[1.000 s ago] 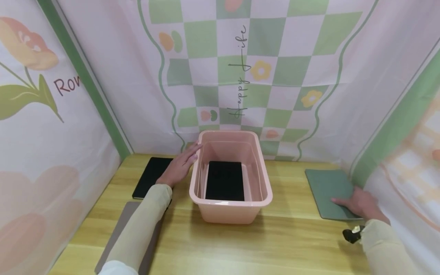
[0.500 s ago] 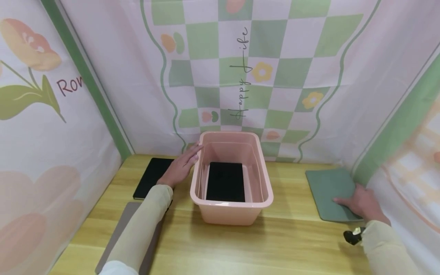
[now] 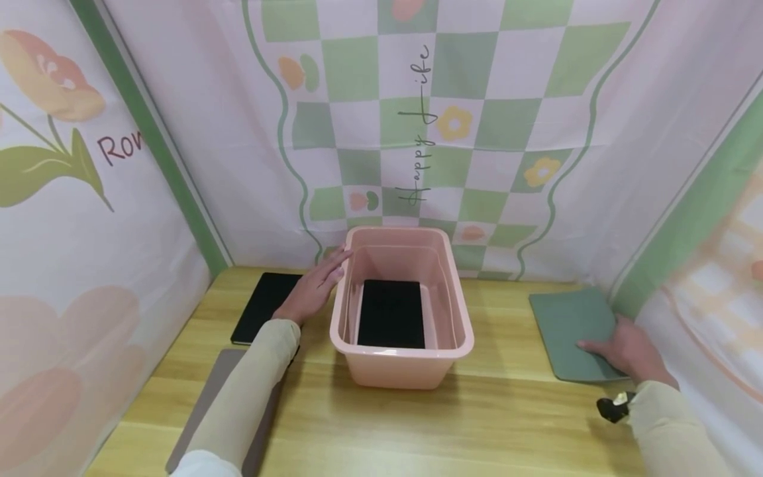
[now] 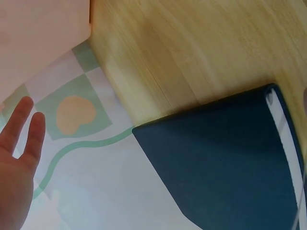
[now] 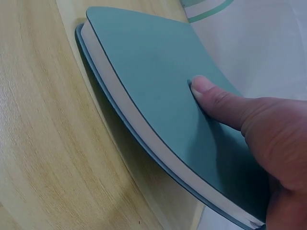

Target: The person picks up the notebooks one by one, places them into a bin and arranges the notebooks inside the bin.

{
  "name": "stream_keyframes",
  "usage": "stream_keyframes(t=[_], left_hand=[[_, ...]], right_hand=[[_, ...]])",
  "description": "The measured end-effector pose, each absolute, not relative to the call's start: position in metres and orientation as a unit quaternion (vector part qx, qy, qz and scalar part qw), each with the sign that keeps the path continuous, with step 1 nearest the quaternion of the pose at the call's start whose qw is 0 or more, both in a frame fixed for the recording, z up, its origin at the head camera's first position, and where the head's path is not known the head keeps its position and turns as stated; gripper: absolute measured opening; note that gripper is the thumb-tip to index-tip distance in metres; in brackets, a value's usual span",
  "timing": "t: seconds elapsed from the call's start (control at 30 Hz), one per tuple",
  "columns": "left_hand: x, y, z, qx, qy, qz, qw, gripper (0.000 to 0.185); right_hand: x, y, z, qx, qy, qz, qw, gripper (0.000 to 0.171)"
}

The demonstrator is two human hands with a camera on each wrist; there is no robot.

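Observation:
In the head view, a green notebook [image 3: 563, 324] lies at the table's right edge, and my right hand [image 3: 634, 351] grips its outer edge. The right wrist view shows the thumb [image 5: 206, 91] pressing the cover, with the notebook bowed; the other fingers are hidden beneath. My left hand [image 3: 310, 291], fingers extended, touches or nearly touches the left rim of a pink plastic bin [image 3: 393, 355]. Inside that bin a black notebook [image 3: 390, 315] lies flat. Another dark notebook [image 3: 262, 306] is under and beside my left wrist.
A grey-brown notebook [image 3: 217, 374] lies at the front left, partly covered by my left forearm. The wooden table [image 3: 453, 424] meets printed cloth walls [image 3: 411, 132] at the back and both sides. A small black object [image 3: 614, 407] sits at my right cuff.
The green notebook's far right part has risen slightly and bends more, as my right hand shifts up a little. My left hand and the bin stay in place.

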State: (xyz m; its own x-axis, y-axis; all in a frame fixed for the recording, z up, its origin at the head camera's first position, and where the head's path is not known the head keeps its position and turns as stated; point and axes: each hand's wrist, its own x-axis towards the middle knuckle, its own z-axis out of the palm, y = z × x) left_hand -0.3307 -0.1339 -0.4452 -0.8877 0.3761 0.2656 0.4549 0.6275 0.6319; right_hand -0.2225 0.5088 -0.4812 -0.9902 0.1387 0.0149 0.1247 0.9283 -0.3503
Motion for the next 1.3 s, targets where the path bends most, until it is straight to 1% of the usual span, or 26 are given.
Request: stream_keyframes(t=[0.13,0.37,0.83,1.0,1.3], left_hand=[[-0.3309,-0.1337,-0.4439,-0.232,-0.900,-0.364,0.058,0.054],[-0.3311,-0.1335,-0.4437,-0.233,-0.901,-0.361,0.059,0.055],[-0.3309,-0.1329,-0.4427,-0.229,-0.902,-0.362,0.055,0.054],[-0.3322,-0.1340,-0.4448,-0.233,-0.901,-0.363,0.054,0.054],[-0.3304,-0.1338,-0.4451,-0.231,-0.901,-0.364,0.050,0.055]], right_hand=[[-0.2226,0.5092,-0.4786,-0.067,-0.981,0.182,0.019,0.124],[-0.2227,0.5114,-0.4777,-0.063,-0.979,0.193,0.028,0.111],[-0.2228,0.5158,-0.4757,-0.074,-0.975,0.208,0.029,0.095],[-0.2201,0.5138,-0.4744,-0.074,-0.974,0.211,0.031,0.094],[-0.2163,0.5067,-0.4719,-0.093,-0.965,0.245,0.005,0.100]])
